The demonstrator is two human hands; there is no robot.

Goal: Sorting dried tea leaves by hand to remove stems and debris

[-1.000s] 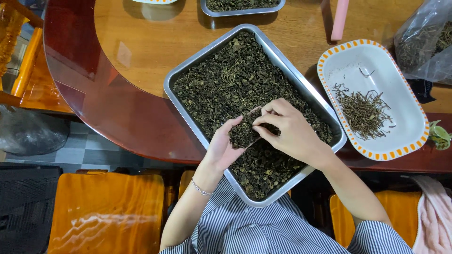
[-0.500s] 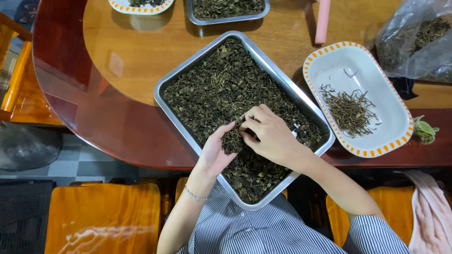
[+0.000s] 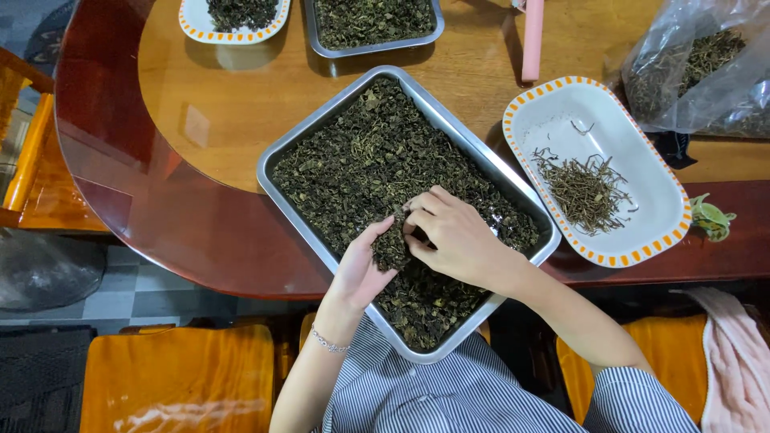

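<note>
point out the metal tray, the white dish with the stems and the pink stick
metal tray (image 3: 282,150), head view, on its left rim
white dish (image 3: 634,164), head view, on its bare bottom right of the stems
pink stick (image 3: 532,40), head view, mid-length

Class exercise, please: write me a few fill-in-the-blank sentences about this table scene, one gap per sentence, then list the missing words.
1. The left hand cups a clump of dried ____.
2. Both hands work over a rectangular ____ tray.
3. The white oval dish with the orange-checked rim holds thin dried ____.
4. The right hand picks at the clump with its ____.

Missing words: leaves; metal; stems; fingertips
</note>
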